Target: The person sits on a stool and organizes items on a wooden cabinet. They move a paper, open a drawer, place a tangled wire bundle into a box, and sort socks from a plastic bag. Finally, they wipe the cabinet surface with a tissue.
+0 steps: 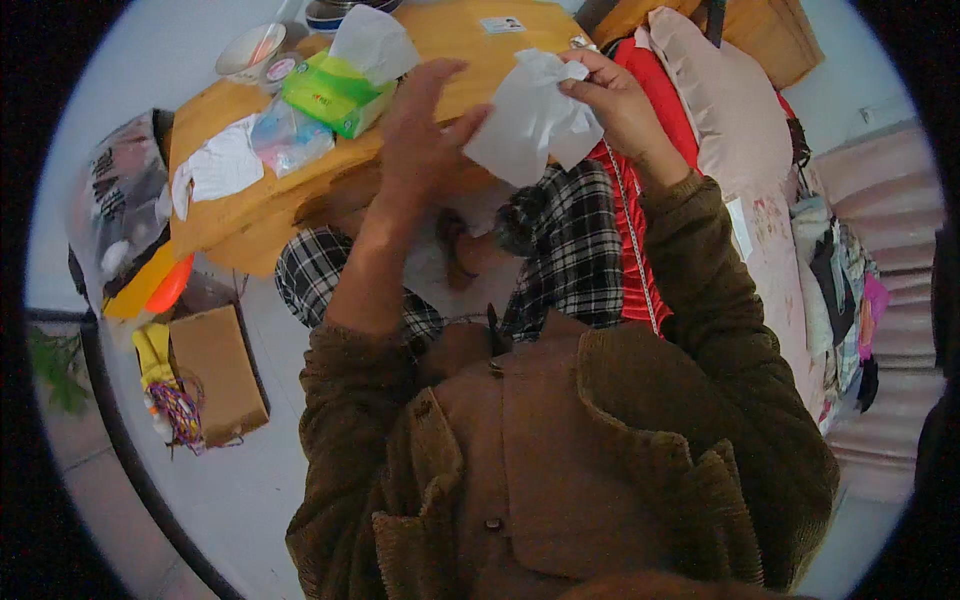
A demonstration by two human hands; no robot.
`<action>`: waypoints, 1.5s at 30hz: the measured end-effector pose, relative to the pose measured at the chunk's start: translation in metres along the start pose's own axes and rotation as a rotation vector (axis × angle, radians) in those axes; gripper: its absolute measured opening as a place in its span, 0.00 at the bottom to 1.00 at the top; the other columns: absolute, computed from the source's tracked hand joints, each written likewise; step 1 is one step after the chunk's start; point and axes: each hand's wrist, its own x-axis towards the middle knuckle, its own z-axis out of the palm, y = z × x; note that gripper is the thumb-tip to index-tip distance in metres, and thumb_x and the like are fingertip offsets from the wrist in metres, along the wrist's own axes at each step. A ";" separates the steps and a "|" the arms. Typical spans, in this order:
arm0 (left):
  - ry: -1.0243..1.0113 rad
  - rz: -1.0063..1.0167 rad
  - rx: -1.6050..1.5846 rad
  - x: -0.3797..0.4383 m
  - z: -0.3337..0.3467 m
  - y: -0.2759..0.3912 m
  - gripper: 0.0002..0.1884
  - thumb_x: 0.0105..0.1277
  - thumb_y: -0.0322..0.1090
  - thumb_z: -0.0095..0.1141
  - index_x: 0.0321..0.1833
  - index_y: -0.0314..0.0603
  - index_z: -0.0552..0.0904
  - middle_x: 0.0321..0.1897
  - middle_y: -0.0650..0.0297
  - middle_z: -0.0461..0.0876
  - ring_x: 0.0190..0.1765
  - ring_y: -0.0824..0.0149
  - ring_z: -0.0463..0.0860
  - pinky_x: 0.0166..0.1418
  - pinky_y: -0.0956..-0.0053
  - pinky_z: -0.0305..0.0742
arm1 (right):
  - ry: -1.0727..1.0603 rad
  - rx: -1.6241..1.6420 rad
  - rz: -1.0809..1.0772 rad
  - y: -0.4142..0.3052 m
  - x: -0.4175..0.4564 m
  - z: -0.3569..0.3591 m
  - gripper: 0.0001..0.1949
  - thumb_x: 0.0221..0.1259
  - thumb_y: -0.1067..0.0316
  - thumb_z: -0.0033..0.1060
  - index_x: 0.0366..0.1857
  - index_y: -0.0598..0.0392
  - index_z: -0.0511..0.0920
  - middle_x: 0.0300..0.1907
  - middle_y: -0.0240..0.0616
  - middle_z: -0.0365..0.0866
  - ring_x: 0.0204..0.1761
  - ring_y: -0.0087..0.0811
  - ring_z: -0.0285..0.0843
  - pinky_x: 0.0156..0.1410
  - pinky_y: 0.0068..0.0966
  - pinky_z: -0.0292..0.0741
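A white tissue (529, 120) hangs over my lap, pinched along its upper right part between the thumb and fingers of my right hand (619, 94). My left hand (427, 124) is raised just left of the tissue, slightly blurred, with thumb and fingers apart and nothing between them. Behind that hand, a green tissue pack (326, 94) lies on the wooden table (450, 30), and another white tissue (375, 45) sticks up out of it. Next to the pack are a clear plastic bag with blue and pink contents (289, 139) and a folded white cloth or paper (221, 165).
Bowls (251, 52) and a small lidded tub (281, 69) stand at the table's far left. A card (501, 25) lies farther back. To the right is a bed (739, 112) with red fabric (664, 97). A cardboard box (217, 375) and filled plastic bag (124, 195) are at left.
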 end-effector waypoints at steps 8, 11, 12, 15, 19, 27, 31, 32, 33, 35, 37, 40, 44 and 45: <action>-0.360 -0.816 -0.572 -0.018 0.025 0.004 0.17 0.57 0.36 0.59 0.46 0.34 0.77 0.38 0.64 0.79 0.40 0.71 0.77 0.45 0.77 0.71 | -0.044 0.336 0.111 0.042 0.017 0.001 0.14 0.54 0.73 0.56 0.46 0.56 0.73 0.39 0.32 0.77 0.40 0.23 0.74 0.45 0.20 0.71; -0.476 -0.919 -0.689 -0.026 0.026 -0.008 0.15 0.60 0.39 0.56 0.45 0.35 0.77 0.35 0.66 0.79 0.37 0.73 0.78 0.43 0.78 0.72 | -0.066 0.370 0.144 0.073 0.027 -0.001 0.15 0.55 0.71 0.56 0.47 0.55 0.72 0.42 0.34 0.75 0.43 0.25 0.72 0.48 0.22 0.71; -0.519 -0.937 -0.722 -0.029 0.026 -0.012 0.15 0.61 0.39 0.54 0.45 0.35 0.78 0.34 0.66 0.80 0.36 0.74 0.78 0.42 0.78 0.72 | -0.073 0.360 0.125 0.082 0.031 0.001 0.17 0.55 0.71 0.56 0.49 0.55 0.70 0.43 0.35 0.75 0.44 0.26 0.72 0.49 0.23 0.71; -0.430 -1.054 -0.722 -0.032 0.030 -0.018 0.15 0.62 0.41 0.53 0.44 0.36 0.78 0.32 0.66 0.80 0.33 0.75 0.78 0.40 0.79 0.72 | -0.020 0.541 0.048 0.092 0.033 0.007 0.20 0.59 0.66 0.51 0.55 0.53 0.63 0.50 0.38 0.69 0.50 0.29 0.70 0.53 0.26 0.70; -0.197 -1.080 -0.633 -0.038 0.039 -0.025 0.14 0.61 0.40 0.55 0.41 0.36 0.79 0.31 0.66 0.80 0.32 0.76 0.77 0.38 0.80 0.72 | 0.131 0.727 0.082 0.117 0.017 0.002 0.19 0.63 0.58 0.46 0.55 0.50 0.58 0.56 0.41 0.63 0.55 0.31 0.66 0.57 0.28 0.68; -0.111 -0.983 -0.543 -0.060 0.037 -0.024 0.11 0.60 0.35 0.55 0.39 0.33 0.79 0.32 0.66 0.80 0.33 0.75 0.77 0.38 0.81 0.71 | -0.188 0.588 0.435 0.151 -0.021 0.017 0.16 0.67 0.53 0.39 0.50 0.51 0.65 0.52 0.36 0.68 0.52 0.26 0.67 0.55 0.24 0.67; -0.053 -0.952 -0.584 -0.063 0.040 -0.012 0.11 0.59 0.34 0.56 0.40 0.33 0.78 0.35 0.65 0.79 0.35 0.75 0.76 0.40 0.81 0.71 | -0.297 0.716 0.679 0.151 -0.022 0.028 0.23 0.66 0.46 0.36 0.55 0.51 0.67 0.52 0.35 0.71 0.52 0.27 0.70 0.55 0.26 0.68; -0.056 -0.952 -0.555 -0.063 0.040 -0.009 0.11 0.59 0.33 0.56 0.40 0.33 0.78 0.35 0.65 0.79 0.35 0.75 0.76 0.41 0.80 0.71 | -0.287 0.801 0.762 0.153 -0.023 0.031 0.25 0.65 0.44 0.35 0.56 0.51 0.68 0.51 0.35 0.73 0.51 0.27 0.71 0.55 0.28 0.69; -0.057 -0.948 -0.522 -0.063 0.038 -0.007 0.11 0.58 0.33 0.56 0.41 0.33 0.78 0.35 0.65 0.79 0.36 0.74 0.76 0.42 0.80 0.71 | -0.290 0.840 0.729 0.153 -0.023 0.032 0.26 0.65 0.43 0.35 0.56 0.51 0.68 0.52 0.35 0.72 0.52 0.28 0.70 0.56 0.29 0.69; -0.043 -0.920 -0.490 -0.064 0.036 -0.006 0.11 0.58 0.32 0.57 0.41 0.33 0.78 0.35 0.65 0.79 0.37 0.74 0.76 0.43 0.79 0.70 | -0.293 0.920 0.662 0.149 -0.020 0.030 0.27 0.64 0.42 0.34 0.57 0.51 0.67 0.53 0.35 0.72 0.54 0.29 0.70 0.57 0.30 0.68; 0.024 -0.901 -0.497 -0.065 0.035 -0.004 0.12 0.57 0.31 0.57 0.41 0.32 0.78 0.35 0.64 0.79 0.37 0.73 0.76 0.44 0.78 0.70 | -0.317 0.965 0.545 0.140 -0.017 0.027 0.28 0.65 0.42 0.31 0.60 0.51 0.62 0.57 0.35 0.68 0.55 0.30 0.68 0.59 0.31 0.66; 0.145 -0.884 -0.542 -0.066 0.039 0.000 0.12 0.57 0.31 0.57 0.41 0.32 0.78 0.36 0.63 0.79 0.37 0.73 0.76 0.44 0.78 0.70 | -0.412 0.977 0.566 0.147 -0.018 0.026 0.28 0.65 0.42 0.31 0.62 0.50 0.59 0.59 0.35 0.65 0.57 0.31 0.66 0.60 0.34 0.66; 0.165 -0.867 -0.533 -0.066 0.040 0.003 0.10 0.57 0.29 0.57 0.40 0.33 0.77 0.35 0.64 0.79 0.36 0.73 0.76 0.43 0.78 0.71 | -0.673 1.085 0.771 0.154 -0.027 0.033 0.27 0.65 0.43 0.33 0.61 0.48 0.59 0.59 0.35 0.65 0.58 0.32 0.66 0.60 0.36 0.67; 0.177 -0.862 -0.536 -0.067 0.040 0.004 0.09 0.57 0.29 0.57 0.39 0.33 0.77 0.34 0.64 0.79 0.35 0.73 0.76 0.43 0.78 0.71 | -0.585 1.061 0.734 0.155 -0.028 0.034 0.26 0.65 0.43 0.34 0.60 0.49 0.61 0.57 0.35 0.68 0.56 0.31 0.68 0.58 0.35 0.68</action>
